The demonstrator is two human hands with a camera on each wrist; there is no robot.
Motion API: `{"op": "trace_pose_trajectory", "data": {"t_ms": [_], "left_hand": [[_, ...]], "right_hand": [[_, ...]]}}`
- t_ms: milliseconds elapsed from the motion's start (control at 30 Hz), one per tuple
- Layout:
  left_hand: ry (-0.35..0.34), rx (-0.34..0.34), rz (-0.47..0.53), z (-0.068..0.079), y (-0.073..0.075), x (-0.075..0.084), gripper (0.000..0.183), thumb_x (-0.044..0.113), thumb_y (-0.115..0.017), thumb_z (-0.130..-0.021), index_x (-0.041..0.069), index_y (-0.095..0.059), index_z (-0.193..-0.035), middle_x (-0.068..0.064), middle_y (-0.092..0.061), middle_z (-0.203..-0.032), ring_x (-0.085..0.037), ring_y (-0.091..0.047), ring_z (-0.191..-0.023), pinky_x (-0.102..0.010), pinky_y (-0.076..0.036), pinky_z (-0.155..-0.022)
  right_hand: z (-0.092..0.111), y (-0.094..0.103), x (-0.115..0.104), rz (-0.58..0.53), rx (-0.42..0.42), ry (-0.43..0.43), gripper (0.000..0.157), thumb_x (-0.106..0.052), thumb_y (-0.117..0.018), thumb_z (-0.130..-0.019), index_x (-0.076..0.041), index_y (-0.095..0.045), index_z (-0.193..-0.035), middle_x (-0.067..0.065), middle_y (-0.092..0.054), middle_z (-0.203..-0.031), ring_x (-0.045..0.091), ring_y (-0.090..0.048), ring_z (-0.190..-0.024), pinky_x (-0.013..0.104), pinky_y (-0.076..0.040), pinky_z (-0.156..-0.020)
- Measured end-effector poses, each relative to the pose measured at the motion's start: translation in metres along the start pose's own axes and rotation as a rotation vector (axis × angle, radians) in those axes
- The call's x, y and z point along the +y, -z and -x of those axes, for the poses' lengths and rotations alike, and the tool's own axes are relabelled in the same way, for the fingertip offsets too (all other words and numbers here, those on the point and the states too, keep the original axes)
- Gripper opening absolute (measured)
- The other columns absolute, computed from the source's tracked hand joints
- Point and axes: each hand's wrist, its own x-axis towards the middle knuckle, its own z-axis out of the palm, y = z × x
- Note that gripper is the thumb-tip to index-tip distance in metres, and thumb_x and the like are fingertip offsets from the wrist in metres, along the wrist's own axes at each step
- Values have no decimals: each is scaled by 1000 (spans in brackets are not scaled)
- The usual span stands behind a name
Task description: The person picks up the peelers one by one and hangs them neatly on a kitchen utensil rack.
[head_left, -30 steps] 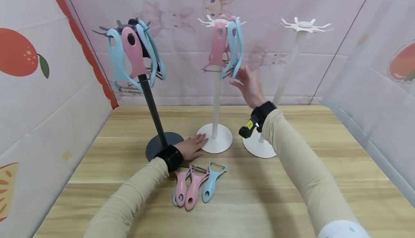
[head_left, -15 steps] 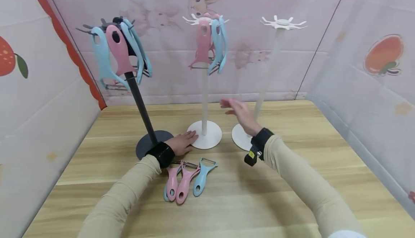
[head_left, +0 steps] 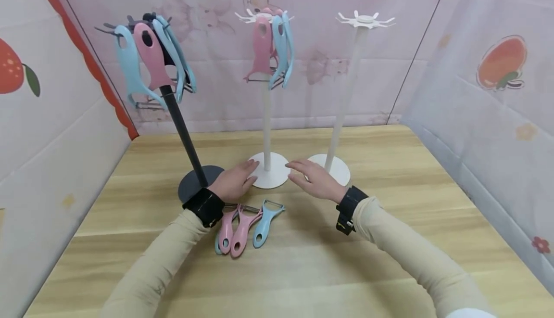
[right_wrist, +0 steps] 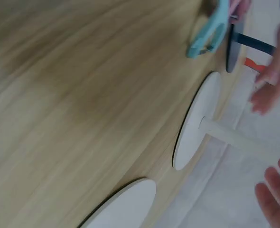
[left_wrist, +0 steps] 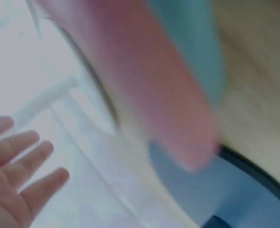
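In the head view my left hand is held over the near left side of the middle white stand's base, fingers extended. My right hand faces it from the other side, fingers loosely straight and holding nothing, overlapping the right white stand's base. Below the left hand, pink peelers and a blue peeler lie on the table, another blue one partly hidden under the pink. In the left wrist view the left hand shows spread fingers and nothing in its grasp.
A black stand at left carries blue and pink peelers on its hooks. More peelers hang from the middle white stand. The right white stand's hooks hold nothing. Fabric walls enclose the wooden table.
My right hand has come down from beside the peelers hanging on the middle stand to near its base. My left hand has lifted off the base area slightly. The head view has shifted.
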Motion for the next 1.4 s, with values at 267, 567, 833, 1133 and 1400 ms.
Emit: {"op": "trace_pose_trajectory", "data": {"t_ms": [267, 567, 833, 1133, 1400], "left_hand": [[-13, 288, -6, 18, 23, 26, 48, 25, -48, -95, -1, -41, -135, -22, -47, -130, -32, -47, -118, -45, -44, -88], [-11, 373, 62, 53, 28, 40, 49, 25, -53, -93, 1, -42, -134, -19, -50, -128, -32, -49, -114, -45, -44, -88], [-6, 356, 27, 74, 22, 37, 47, 22, -55, -91, 0, -45, -132, -19, -55, -122, -30, -52, -112, -44, -46, -86], [-215, 221, -75, 82, 9, 21, 27, -2, -67, -79, 2, -65, -106, -9, -62, -102, -18, -59, -92, -33, -50, -77], [-365, 87, -287, 98, -18, 2, 30, -5, -68, -74, 13, -67, -99, -7, -55, -109, -19, -52, -100, -33, -47, -83]], "right_hand": [[6, 0, 3, 347, 10, 77, 43, -24, -58, -90, 3, -54, -123, 19, -55, -118, 31, -52, -109, 41, -41, -91], [28, -2, 42, 368, -101, -262, 55, -30, -59, -88, 14, -49, -118, 27, -55, -113, 39, -51, -108, 47, -42, -89], [27, -1, 88, 333, -273, -565, 93, -51, -47, -89, 29, -18, -127, 47, -13, -133, 51, -12, -129, 48, -13, -107], [18, -9, 147, 367, -335, -581, 99, -56, -43, -87, 24, -7, -133, 42, -4, -139, 48, -2, -132, 49, -7, -108], [19, -34, 165, 318, -351, -495, 99, -60, -42, -86, 21, -11, -135, 41, -6, -140, 49, -4, -131, 50, -9, -107]]}}
